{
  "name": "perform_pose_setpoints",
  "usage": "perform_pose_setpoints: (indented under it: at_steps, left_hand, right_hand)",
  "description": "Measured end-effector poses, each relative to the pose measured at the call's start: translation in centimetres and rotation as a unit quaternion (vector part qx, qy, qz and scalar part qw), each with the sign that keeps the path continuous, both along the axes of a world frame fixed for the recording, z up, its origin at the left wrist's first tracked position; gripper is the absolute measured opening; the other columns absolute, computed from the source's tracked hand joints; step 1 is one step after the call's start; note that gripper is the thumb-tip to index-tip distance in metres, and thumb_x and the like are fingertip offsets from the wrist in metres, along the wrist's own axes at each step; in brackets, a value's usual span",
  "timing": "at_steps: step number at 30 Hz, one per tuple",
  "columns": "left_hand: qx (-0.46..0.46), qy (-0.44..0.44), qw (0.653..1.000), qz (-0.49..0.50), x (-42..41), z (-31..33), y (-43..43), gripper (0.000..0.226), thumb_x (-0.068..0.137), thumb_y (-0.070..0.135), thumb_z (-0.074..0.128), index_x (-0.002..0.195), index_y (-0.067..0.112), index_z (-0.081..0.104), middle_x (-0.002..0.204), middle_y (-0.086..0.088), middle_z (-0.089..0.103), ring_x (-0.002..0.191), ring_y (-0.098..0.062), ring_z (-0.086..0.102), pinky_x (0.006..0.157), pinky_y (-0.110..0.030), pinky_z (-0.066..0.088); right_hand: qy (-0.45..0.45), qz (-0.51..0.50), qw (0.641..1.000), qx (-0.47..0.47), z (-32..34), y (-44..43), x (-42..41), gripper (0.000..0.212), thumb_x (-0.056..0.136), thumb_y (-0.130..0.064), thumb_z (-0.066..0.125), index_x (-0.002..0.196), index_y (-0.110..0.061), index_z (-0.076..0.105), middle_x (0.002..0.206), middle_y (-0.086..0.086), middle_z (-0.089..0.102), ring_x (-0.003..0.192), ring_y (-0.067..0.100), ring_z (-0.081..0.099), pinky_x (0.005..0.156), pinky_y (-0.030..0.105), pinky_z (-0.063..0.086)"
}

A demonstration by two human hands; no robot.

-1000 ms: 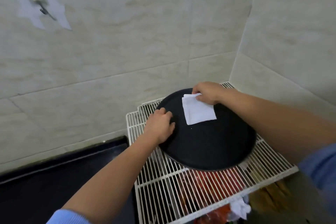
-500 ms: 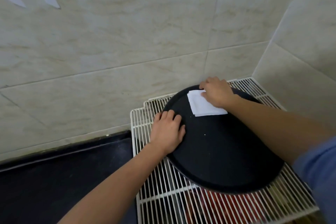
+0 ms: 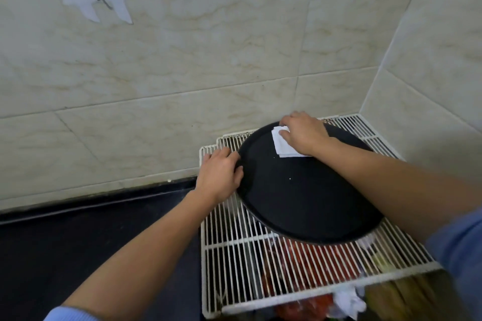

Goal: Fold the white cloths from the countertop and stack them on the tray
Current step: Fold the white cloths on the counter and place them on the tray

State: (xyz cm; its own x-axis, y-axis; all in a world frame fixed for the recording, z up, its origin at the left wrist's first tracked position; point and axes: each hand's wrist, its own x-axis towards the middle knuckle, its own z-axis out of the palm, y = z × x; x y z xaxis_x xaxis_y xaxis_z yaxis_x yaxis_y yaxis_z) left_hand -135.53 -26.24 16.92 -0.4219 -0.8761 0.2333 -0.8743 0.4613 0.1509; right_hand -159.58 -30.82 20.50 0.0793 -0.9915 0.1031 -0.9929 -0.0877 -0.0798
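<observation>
While the right hand (image 3: 303, 133) lay flat on a folded white cloth (image 3: 285, 147), its grip apart and pressing the cloth down at the far edge of the black tray (image 3: 300, 203), the left hand (image 3: 220, 176) had its grip clamped on the tray's left rim. One folded cloth, perhaps a thin stack, was on the tray. No others showed on the dark tabletop (image 3: 78, 242), so what was left could not be judged. The tray sat on a wire rack (image 3: 234, 255) with tiled walls (image 3: 430, 86) close behind and to the right. Open room lay toward the rack's near edge.
</observation>
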Motion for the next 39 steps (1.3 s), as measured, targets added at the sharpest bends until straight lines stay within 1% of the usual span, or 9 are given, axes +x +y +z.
perform_pose_setpoints:
  at_steps: [3, 6, 10, 15, 18, 21, 30, 35, 39]
  left_hand:
    - [-0.006, 0.012, 0.998, 0.067, 3.7, 0.8, 3.4, 0.028, 0.093, 0.033, 0.049, 0.114, 0.017, 0.059, 0.109, -0.002, 0.059, 0.1, -0.023, 0.056, 0.087, -0.038, 0.044]
    - [0.015, -0.005, 0.993, 0.119, 7.7, 1.1, 7.1, 0.024, 0.092, 0.03, 0.05, 0.107, 0.015, 0.061, 0.102, -0.005, 0.061, 0.094, -0.029, 0.059, 0.074, -0.035, 0.041]
    - [0.046, -0.02, 0.972, 0.229, 15.5, 1.1, 15.0, 0.021, 0.092, 0.03, 0.049, 0.101, 0.014, 0.058, 0.101, -0.005, 0.06, 0.094, -0.03, 0.058, 0.075, -0.038, 0.047]
    - [0.05, -0.035, 0.938, 0.34, 25.0, 1.5, 23.9, 0.021, 0.091, 0.032, 0.048, 0.1, 0.015, 0.057, 0.101, -0.003, 0.059, 0.093, -0.029, 0.06, 0.072, -0.035, 0.043]
    - [0.046, -0.039, 0.916, 0.397, 31.0, 1.8, 29.1, 0.021, 0.091, 0.032, 0.048, 0.099, 0.015, 0.057, 0.101, -0.003, 0.059, 0.095, -0.03, 0.059, 0.07, -0.034, 0.039]
    - [0.043, -0.045, 0.895, 0.441, 37.6, 1.9, 34.3, 0.02, 0.091, 0.032, 0.047, 0.099, 0.016, 0.057, 0.101, -0.003, 0.059, 0.096, -0.029, 0.059, 0.071, -0.036, 0.042]
    - [0.05, -0.076, 0.848, 0.521, 58.6, 3.2, 47.0, 0.021, 0.091, 0.032, 0.046, 0.1, 0.015, 0.057, 0.103, -0.005, 0.06, 0.099, -0.03, 0.059, 0.074, -0.039, 0.046]
    - [0.056, -0.068, 0.825, 0.558, 67.2, 4.1, 51.7, 0.026, 0.091, 0.031, 0.048, 0.109, 0.015, 0.058, 0.112, -0.006, 0.061, 0.104, -0.03, 0.058, 0.08, -0.04, 0.048]
    - [0.058, -0.05, 0.812, 0.578, 72.5, 3.3, 53.7, 0.027, 0.09, 0.03, 0.048, 0.11, 0.016, 0.058, 0.114, -0.005, 0.061, 0.106, -0.029, 0.057, 0.08, -0.038, 0.047]
  right_hand:
    - [-0.015, 0.074, 0.997, -0.032, 0.7, 2.0, 4.3, 0.033, 0.097, -0.037, 0.047, 0.12, -0.016, 0.058, 0.119, 0.009, 0.056, 0.113, 0.03, 0.049, 0.085, 0.041, 0.043]
    - [-0.039, 0.14, 0.988, -0.052, 0.8, 3.9, 9.1, 0.03, 0.096, -0.037, 0.048, 0.113, -0.016, 0.061, 0.115, 0.01, 0.059, 0.11, 0.032, 0.053, 0.084, 0.041, 0.045]
    - [-0.051, 0.26, 0.963, -0.037, 0.7, 8.8, 18.7, 0.028, 0.093, -0.035, 0.049, 0.11, -0.018, 0.063, 0.113, 0.009, 0.063, 0.107, 0.033, 0.058, 0.082, 0.041, 0.048]
    - [-0.039, 0.364, 0.931, -0.006, 0.4, 14.2, 30.2, 0.031, 0.094, -0.041, 0.048, 0.112, -0.019, 0.061, 0.113, 0.01, 0.061, 0.105, 0.035, 0.058, 0.085, 0.044, 0.05]
    - [-0.019, 0.413, 0.91, -0.013, 0.5, 17.7, 37.1, 0.032, 0.095, -0.042, 0.047, 0.117, -0.02, 0.058, 0.116, 0.007, 0.059, 0.108, 0.031, 0.056, 0.085, 0.042, 0.049]
    - [0.008, 0.452, 0.891, -0.031, 0.5, 21.2, 44.7, 0.034, 0.097, -0.043, 0.045, 0.121, -0.021, 0.056, 0.118, 0.004, 0.057, 0.109, 0.028, 0.056, 0.08, 0.038, 0.047]
    - [-0.004, 0.517, 0.856, -0.029, 0.7, 30.8, 68.6, 0.033, 0.097, -0.044, 0.043, 0.12, -0.023, 0.054, 0.118, 0.002, 0.055, 0.108, 0.026, 0.056, 0.08, 0.039, 0.047]
    - [0.001, 0.544, 0.839, -0.03, 1.2, 34.5, 78.2, 0.032, 0.096, -0.044, 0.045, 0.118, -0.024, 0.055, 0.116, 0.002, 0.056, 0.104, 0.026, 0.057, 0.076, 0.037, 0.046]
    - [0.006, 0.563, 0.826, -0.025, 1.0, 35.9, 84.6, 0.031, 0.096, -0.044, 0.046, 0.118, -0.024, 0.055, 0.116, 0.003, 0.056, 0.102, 0.026, 0.058, 0.073, 0.036, 0.043]
